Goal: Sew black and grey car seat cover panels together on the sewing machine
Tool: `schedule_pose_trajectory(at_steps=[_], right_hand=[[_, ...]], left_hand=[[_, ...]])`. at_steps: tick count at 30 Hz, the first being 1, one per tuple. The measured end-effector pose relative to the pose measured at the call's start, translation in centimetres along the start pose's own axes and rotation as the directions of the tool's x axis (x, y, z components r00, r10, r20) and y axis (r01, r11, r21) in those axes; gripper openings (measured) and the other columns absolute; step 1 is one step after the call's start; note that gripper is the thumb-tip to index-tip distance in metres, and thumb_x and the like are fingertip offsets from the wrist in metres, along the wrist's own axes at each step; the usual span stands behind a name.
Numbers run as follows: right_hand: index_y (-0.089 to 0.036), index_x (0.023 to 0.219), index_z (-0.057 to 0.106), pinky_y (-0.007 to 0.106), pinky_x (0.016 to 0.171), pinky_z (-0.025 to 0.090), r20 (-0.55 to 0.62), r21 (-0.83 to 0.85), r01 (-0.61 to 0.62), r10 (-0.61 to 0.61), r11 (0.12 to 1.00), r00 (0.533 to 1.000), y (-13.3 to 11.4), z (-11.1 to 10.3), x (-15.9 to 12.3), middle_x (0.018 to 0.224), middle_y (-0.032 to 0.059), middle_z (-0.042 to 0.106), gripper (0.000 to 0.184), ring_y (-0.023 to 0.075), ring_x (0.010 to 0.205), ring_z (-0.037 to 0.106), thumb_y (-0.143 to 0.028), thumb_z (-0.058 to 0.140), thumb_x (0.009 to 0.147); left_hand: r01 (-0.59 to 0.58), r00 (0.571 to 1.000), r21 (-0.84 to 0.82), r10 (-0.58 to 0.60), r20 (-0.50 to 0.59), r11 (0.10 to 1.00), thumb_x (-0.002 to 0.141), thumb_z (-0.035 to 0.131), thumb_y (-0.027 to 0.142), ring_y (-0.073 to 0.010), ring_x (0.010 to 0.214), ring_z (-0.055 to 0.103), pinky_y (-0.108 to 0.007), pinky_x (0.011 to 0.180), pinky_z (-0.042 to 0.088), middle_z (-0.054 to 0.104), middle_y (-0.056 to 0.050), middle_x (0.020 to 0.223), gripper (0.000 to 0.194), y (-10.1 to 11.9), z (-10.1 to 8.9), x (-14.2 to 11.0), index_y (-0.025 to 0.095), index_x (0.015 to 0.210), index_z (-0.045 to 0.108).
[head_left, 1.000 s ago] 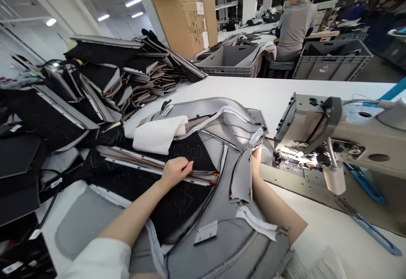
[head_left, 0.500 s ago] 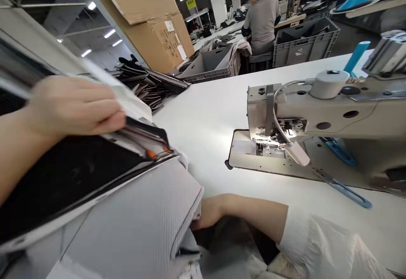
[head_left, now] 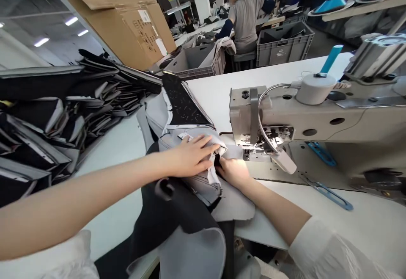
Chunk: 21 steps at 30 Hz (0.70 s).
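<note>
A sewn grey-and-black fabric cover (head_left: 187, 109) lies bunched on the white table, left of the sewing machine (head_left: 317, 109). Flat on its grey upper side rests my left hand (head_left: 190, 157), fingers spread. My right hand (head_left: 234, 171) pinches the cover's near right edge close to the machine's needle area; its fingertips are partly hidden by the cloth. A white strip (head_left: 213, 173) runs along the seam between both hands. Black and grey panels of the cover hang down over the table's front edge.
Stacked black-and-grey fabric pieces (head_left: 63, 114) fill the left side. Blue thread snips (head_left: 330, 192) lie on the table by the machine, with another blue pair (head_left: 322, 154) behind. Beyond are cardboard boxes (head_left: 136, 29), grey crates (head_left: 285, 44) and a seated person (head_left: 247, 20).
The cover has been turned over and swung onto the table beside the machine. My left hand has let go of its raised part and come down flat; my right hand moved up towards the needle.
</note>
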State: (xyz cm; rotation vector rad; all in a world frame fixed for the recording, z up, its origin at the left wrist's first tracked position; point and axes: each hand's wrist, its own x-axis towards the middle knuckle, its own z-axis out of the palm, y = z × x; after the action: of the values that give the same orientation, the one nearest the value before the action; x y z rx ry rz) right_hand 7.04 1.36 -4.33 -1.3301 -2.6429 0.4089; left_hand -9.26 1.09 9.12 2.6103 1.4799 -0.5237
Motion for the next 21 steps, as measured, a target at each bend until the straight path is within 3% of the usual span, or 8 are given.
schedule_pose_trajectory(at_steps=[3,6,9,12,14,16,18,21], right_hand=[[-0.018,0.106,0.056,0.028,0.066,0.046,0.016,0.035,-0.001,0.000,0.999,1.000,-0.2,-0.1,0.0,0.087,0.0061,0.067,0.033,0.0183,0.078,0.064,-0.044,0.040,0.093],[-0.019,0.104,0.057,0.028,0.068,0.043,0.036,0.045,-0.009,0.007,0.999,0.999,-0.3,-0.2,-0.4,0.090,0.0084,0.068,0.032,0.0219,0.084,0.064,-0.044,0.040,0.092],[-0.021,0.101,0.059,0.028,0.065,0.041,0.086,0.060,-0.030,0.024,0.998,0.996,-0.3,-0.6,-0.5,0.087,0.0076,0.068,0.033,0.0228,0.081,0.064,-0.046,0.041,0.090],[-0.027,0.100,0.061,0.025,0.057,0.039,0.149,0.104,-0.043,0.027,0.994,0.988,0.1,-2.0,-0.7,0.085,0.0024,0.068,0.032,0.0197,0.076,0.064,-0.050,0.043,0.088],[-0.030,0.104,0.059,0.023,0.052,0.036,0.180,0.132,-0.044,0.020,0.990,0.983,0.4,-3.5,-1.7,0.085,-0.0003,0.068,0.030,0.0182,0.073,0.063,-0.049,0.045,0.086],[-0.028,0.106,0.059,0.025,0.051,0.035,0.166,0.075,-0.070,0.057,0.995,0.985,0.6,-5.0,-3.4,0.078,0.0015,0.066,0.028,0.0193,0.068,0.062,-0.045,0.047,0.086],[-0.021,0.103,0.060,0.029,0.056,0.035,0.047,-0.081,-0.065,0.069,0.995,0.997,0.2,-6.0,-5.3,0.076,0.0068,0.065,0.024,0.0228,0.071,0.060,-0.035,0.049,0.087],[-0.015,0.096,0.062,0.036,0.072,0.036,-0.134,-0.193,0.133,-0.160,0.972,0.978,-1.5,-5.0,-6.9,0.090,0.0135,0.063,0.018,0.0267,0.088,0.056,-0.022,0.047,0.087]], left_hand=[[0.023,0.996,-0.006,-0.023,-0.092,1.000,0.089,0.041,0.046,-0.0312,0.137,0.019,-0.049,0.107,0.023,0.015,-0.010,0.152,0.059,-0.8,5.2,-4.1,0.030,0.143,0.024],[0.065,0.952,-0.023,-0.069,-0.300,0.998,0.091,0.037,0.035,-0.0280,0.135,0.024,-0.047,0.108,0.025,0.024,-0.012,0.148,0.048,-1.2,9.1,-6.9,0.024,0.138,0.036],[0.103,0.927,-0.054,-0.115,-0.357,0.993,0.093,0.032,0.027,-0.0242,0.132,0.031,-0.046,0.109,0.026,0.035,-0.012,0.143,0.043,0.8,9.7,-9.0,0.023,0.134,0.042],[0.133,0.957,-0.035,-0.138,-0.255,0.990,0.091,0.039,0.038,-0.0311,0.133,0.029,-0.052,0.105,0.029,0.030,-0.016,0.145,0.049,3.9,8.9,-10.9,0.022,0.137,0.039],[0.147,0.949,0.006,-0.139,-0.284,0.989,0.088,0.044,0.040,-0.0354,0.134,0.025,-0.055,0.104,0.028,0.026,-0.018,0.147,0.053,5.4,9.5,-11.7,0.020,0.136,0.039],[0.147,0.900,0.048,-0.113,-0.421,0.988,0.085,0.046,0.033,-0.0366,0.135,0.023,-0.057,0.106,0.024,0.028,-0.019,0.146,0.053,5.9,11.7,-12.1,0.017,0.135,0.041],[0.124,0.801,0.072,-0.057,-0.595,0.990,0.080,0.046,0.026,-0.0350,0.134,0.026,-0.056,0.106,0.023,0.037,-0.018,0.141,0.054,5.2,14.5,-11.9,0.016,0.133,0.043],[0.039,0.636,0.111,0.061,-0.769,0.993,0.076,0.044,0.022,-0.0288,0.126,0.040,-0.051,0.104,0.027,0.051,-0.013,0.131,0.054,2.5,17.6,-10.5,0.021,0.129,0.046]])
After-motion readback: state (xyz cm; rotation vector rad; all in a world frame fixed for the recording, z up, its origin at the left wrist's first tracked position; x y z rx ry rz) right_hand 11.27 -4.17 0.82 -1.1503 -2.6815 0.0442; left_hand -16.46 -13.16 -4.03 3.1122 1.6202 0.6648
